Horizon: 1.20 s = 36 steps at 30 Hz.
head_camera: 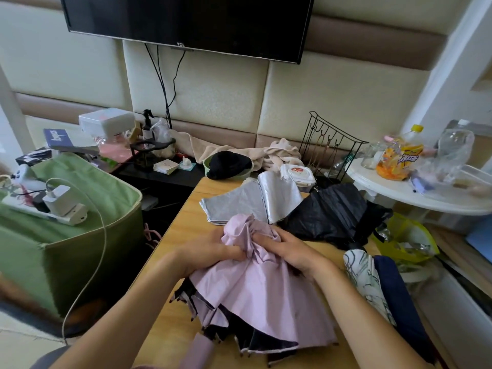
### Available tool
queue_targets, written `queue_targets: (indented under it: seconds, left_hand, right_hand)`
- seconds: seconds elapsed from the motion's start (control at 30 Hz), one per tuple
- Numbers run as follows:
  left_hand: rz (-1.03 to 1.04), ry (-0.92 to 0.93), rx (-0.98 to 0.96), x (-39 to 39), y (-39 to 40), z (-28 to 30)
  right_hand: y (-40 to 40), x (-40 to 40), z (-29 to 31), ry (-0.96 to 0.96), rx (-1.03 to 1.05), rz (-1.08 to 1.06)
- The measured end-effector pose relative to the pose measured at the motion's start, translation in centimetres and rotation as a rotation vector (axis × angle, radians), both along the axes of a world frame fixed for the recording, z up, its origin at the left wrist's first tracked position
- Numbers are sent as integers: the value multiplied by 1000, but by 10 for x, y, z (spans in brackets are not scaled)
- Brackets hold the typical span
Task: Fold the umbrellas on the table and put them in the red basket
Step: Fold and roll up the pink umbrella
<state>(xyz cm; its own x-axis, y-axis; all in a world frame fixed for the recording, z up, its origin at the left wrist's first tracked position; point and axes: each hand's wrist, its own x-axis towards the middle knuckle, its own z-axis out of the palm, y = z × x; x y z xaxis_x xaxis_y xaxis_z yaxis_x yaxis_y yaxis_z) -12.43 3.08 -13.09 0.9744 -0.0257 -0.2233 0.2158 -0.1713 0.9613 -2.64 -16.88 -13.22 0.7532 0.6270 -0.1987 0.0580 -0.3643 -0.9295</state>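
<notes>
Umbrellas, four on table (170,251): lilac umbrella (262,291) bunched in left hand (205,253) and right hand (288,249), silver, black, navy

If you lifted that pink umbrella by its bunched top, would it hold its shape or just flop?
Probably flop: the pink umbrella canopy crumples where the left hand and right hand grip it. The thin ribs at its edge would likely dangle. It looks light.

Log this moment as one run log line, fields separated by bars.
step: gathering canopy | left hand: grips pink umbrella | right hand: grips same fabric | silver umbrella, black umbrella: unfolded on table | red basket: not visible
</notes>
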Motion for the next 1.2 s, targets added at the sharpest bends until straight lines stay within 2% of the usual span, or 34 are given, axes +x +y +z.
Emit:
queue_targets:
  seconds: [0.1,0.23,0.3,0.47,0.53,0.6,0.67,0.77,0.83,0.9,1.0,1.1,1.17,1.2]
  left_hand:
    - [-34,2,99,-1,6,0]
    - [60,-6,37,-3,12,1]
    - [138,-44,89,-4,19,2]
    - [444,-323,510,-1,44,-7]
    - [506,-499,564,-3,42,-9]
    - [425,-706,595,-8,29,-5]
    - [209,-882,639,-17,7,0]
    - [-111,-1014,836,-25,-30,-4]
    - [-219,-965,995,-25,-49,-21]
    - [-233,-801,1133,-24,-56,-36]
    - [-238,-604,1214,-22,-57,-48]
    - [-277,-561,1263,-27,-68,-56]
    - [-286,-574,1297,-31,-78,-65]
    - [-270,-586,1309,-31,-81,-71]
  right_hand:
    - [-3,3,-6,22,-69,40]
    - [-2,7,-14,137,59,-138]
    - [-1,9,-14,164,102,-234]
    - [-6,23,-36,262,107,-541]
    - [-9,24,-41,290,80,-627]
    - [-9,21,-43,326,42,-671]
    - [-8,20,-45,316,15,-699]
    - [-6,20,-44,217,-48,-661]
    - [-10,20,-39,83,-189,-601]
    - [-16,16,-29,-68,-370,-554]
    - [-24,5,-21,-246,-512,-468]
    - [-29,-5,-27,-496,-562,-406]
    - [-30,-5,-37,-525,-564,-403]
    - [-30,-4,-40,-474,-555,-412]
